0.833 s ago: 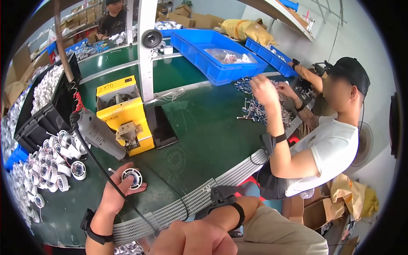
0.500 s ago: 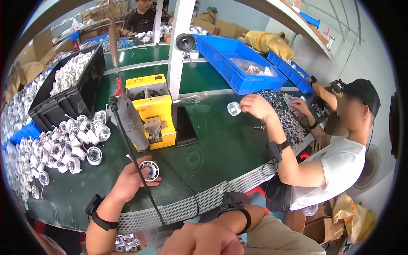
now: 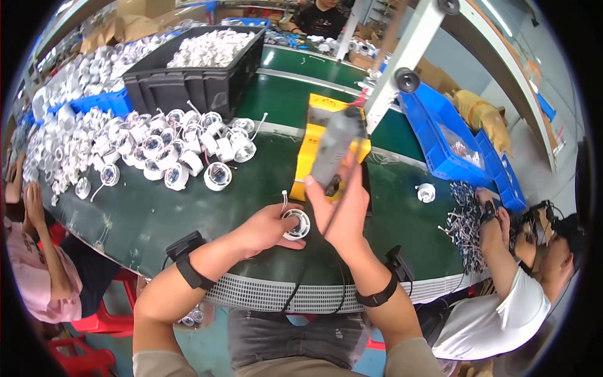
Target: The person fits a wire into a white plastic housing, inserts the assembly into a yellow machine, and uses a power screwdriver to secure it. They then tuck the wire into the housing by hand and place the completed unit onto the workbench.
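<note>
My left hand (image 3: pixel 262 229) holds a round white lamp housing (image 3: pixel 296 224) flat on the green table, with a short wire sticking up from it. My right hand (image 3: pixel 342 210) grips a grey electric screwdriver (image 3: pixel 333 149), held upright just right of the housing; its cable runs down toward me. Directly behind the screwdriver stands a yellow fixture box (image 3: pixel 326 154). Both wrists wear black bands.
A heap of white lamp housings (image 3: pixel 169 147) lies at the left, behind it a black crate (image 3: pixel 188 81) full of white parts. Blue bins (image 3: pixel 443 141) stand at the right. A person in a white shirt (image 3: pixel 509 301) handles wires at the right; another sits at far left.
The view has swung left. My right hand has come up from my lap and taken hold of the screwdriver. My left hand stays on the housing. The person at the right has put a white part down.
</note>
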The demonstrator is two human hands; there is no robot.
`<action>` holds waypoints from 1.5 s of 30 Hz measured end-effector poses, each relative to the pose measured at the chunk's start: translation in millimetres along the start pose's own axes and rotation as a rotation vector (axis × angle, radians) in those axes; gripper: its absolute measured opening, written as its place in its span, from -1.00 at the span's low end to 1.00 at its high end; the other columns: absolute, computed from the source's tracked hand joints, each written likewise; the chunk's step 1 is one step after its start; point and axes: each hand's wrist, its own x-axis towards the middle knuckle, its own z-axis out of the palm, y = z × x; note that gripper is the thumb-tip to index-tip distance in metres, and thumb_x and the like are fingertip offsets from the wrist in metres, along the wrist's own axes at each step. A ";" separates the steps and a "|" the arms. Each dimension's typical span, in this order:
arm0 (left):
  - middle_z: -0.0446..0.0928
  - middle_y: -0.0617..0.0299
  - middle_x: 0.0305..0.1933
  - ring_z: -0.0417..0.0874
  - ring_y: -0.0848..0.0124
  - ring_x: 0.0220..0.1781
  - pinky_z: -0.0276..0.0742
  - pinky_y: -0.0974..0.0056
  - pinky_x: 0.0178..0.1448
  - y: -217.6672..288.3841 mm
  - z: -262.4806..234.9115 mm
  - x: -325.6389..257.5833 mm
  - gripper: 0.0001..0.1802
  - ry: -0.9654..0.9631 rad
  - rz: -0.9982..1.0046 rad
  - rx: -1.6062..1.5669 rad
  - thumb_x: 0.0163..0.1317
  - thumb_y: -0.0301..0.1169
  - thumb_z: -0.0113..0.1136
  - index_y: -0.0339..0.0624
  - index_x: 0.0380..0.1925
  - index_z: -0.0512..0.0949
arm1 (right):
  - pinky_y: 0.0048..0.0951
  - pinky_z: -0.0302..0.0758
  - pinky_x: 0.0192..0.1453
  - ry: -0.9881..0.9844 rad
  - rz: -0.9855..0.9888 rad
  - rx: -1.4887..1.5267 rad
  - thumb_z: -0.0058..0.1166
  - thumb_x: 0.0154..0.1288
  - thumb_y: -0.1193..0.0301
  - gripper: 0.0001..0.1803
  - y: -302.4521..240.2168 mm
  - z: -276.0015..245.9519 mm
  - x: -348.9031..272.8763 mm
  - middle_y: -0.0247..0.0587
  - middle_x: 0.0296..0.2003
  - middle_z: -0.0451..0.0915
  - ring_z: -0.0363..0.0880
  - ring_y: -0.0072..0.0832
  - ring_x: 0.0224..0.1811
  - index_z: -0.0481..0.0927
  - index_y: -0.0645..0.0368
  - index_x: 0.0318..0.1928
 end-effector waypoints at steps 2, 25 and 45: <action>0.45 0.02 0.03 0.64 0.14 -0.06 0.66 0.16 0.10 -1.5 -0.5 3.3 -0.55 -0.029 0.006 -0.071 0.40 -0.50 -0.11 -0.42 0.26 0.20 | -0.38 0.55 -0.11 0.145 -0.139 0.280 0.12 0.21 0.48 -0.35 26.9 8.2 4.6 -0.09 -0.20 0.57 0.65 -0.33 -0.28 0.16 0.34 0.27; 0.46 0.01 0.02 0.64 0.11 -0.03 0.65 0.14 0.12 0.1 2.7 1.0 -0.58 0.010 -0.021 -0.099 0.41 -0.52 -0.15 -0.41 0.23 0.23 | -0.49 0.33 -0.59 0.368 0.036 0.517 -0.13 0.40 0.37 -0.67 18.1 7.0 51.4 -0.26 -0.67 0.34 0.34 -0.52 -0.72 0.26 0.33 0.05; 0.46 -0.01 -0.02 0.64 0.19 -0.09 0.69 0.19 0.02 0.5 3.3 1.4 -0.66 0.020 0.039 -0.101 0.39 -0.54 -0.18 -0.42 0.12 0.31 | -0.47 0.42 -0.56 0.152 0.074 0.777 -0.19 0.42 0.35 -0.60 -1.9 22.6 -12.7 -0.22 -0.61 0.38 0.36 -0.50 -0.69 0.14 0.29 0.15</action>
